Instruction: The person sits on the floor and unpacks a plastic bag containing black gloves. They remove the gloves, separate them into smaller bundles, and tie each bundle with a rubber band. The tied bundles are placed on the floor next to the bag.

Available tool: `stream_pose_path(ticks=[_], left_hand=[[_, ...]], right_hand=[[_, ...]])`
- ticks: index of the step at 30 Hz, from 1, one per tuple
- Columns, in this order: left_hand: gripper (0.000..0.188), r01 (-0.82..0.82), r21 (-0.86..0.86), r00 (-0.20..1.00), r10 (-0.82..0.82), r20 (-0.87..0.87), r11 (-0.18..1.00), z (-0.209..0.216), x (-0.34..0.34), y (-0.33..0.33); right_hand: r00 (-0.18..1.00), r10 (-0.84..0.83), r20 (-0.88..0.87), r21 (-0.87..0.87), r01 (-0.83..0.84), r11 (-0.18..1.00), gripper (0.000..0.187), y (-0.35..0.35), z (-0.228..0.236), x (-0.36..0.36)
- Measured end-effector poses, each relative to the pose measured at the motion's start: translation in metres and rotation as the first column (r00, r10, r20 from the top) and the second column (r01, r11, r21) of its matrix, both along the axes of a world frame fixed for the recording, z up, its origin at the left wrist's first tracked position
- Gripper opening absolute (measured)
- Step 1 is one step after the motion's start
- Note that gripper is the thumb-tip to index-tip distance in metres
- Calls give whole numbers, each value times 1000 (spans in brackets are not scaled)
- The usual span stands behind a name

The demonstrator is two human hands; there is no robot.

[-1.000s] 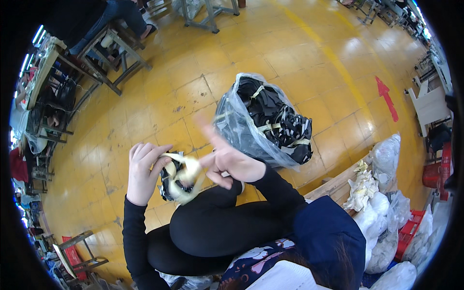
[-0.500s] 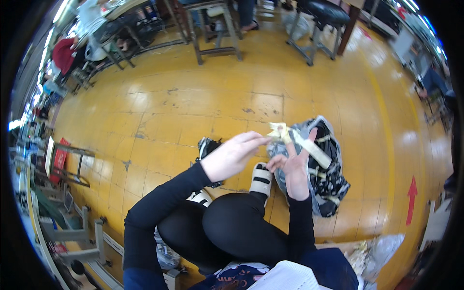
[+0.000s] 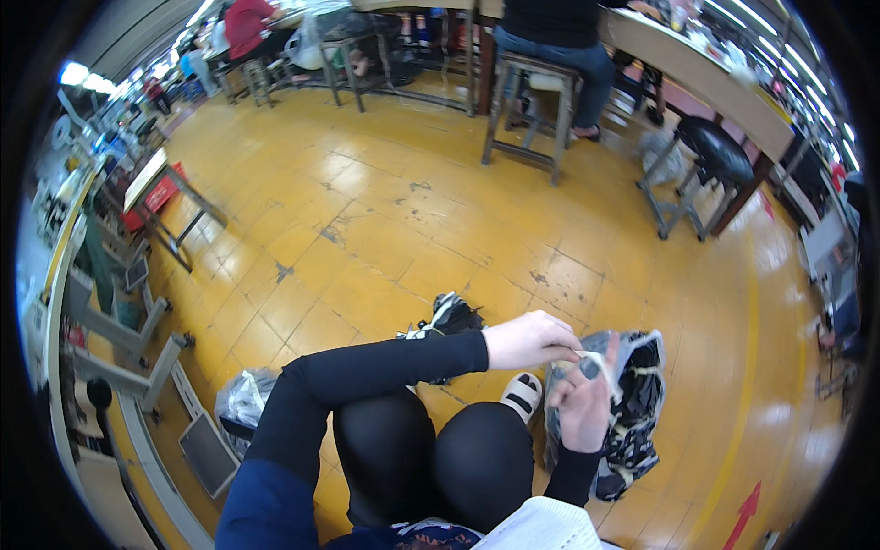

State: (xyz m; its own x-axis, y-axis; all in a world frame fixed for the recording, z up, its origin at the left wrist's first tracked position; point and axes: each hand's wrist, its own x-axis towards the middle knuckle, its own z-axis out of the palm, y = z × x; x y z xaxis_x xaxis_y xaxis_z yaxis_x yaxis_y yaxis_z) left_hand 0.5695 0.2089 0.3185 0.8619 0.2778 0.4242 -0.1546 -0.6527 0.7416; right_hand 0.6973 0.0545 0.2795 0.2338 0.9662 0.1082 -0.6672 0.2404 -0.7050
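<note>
My left hand (image 3: 536,340) is closed, thumb and fingertips pinching the end of a cream strip (image 3: 598,363). The strip runs across to the fingers of my right hand (image 3: 585,412), which is turned up with its fingers spread apart. A small dark grey patch shows on the strip; I cannot make out what it is, nor whether the strip goes round the fingers. Right under my right hand stands a clear plastic bag (image 3: 649,344) filled with black and white pieces. A smaller heap of black and white pieces (image 3: 456,316) lies on the floor beyond my left forearm.
Yellow tiled floor (image 3: 367,247) spreads ahead, with a red arrow (image 3: 744,513) at the right. Wooden stools (image 3: 532,119) and a black-seated stool (image 3: 710,151) stand by long tables, where people sit. Metal machine frames (image 3: 165,362) and another plastic bag (image 3: 246,394) are at my left.
The view has tilted up and turned left. My left hand, apart from clear contact before, now pinches the strip. The strip's long free tail no longer shows beyond my right fingers.
</note>
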Motion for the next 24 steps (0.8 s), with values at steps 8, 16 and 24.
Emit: stream_pose_path(ticks=[8, 16, 24], left_hand=[[19, 280, -264, 959, -280, 40, 923, 7, -6, -3], [65, 29, -516, 999, -40, -11, 856, 2, 6, -21], [82, -36, -678, 998, 63, 15, 734, -31, 34, -45]], right_hand=[[957, -63, -283, 42, 77, 996, 77, -3, 17, 3], [805, -291, 517, -76, 382, 921, 68, -6, 26, -12], [688, -282, 668, 128, 267, 955, 90, 2, -4, -42]])
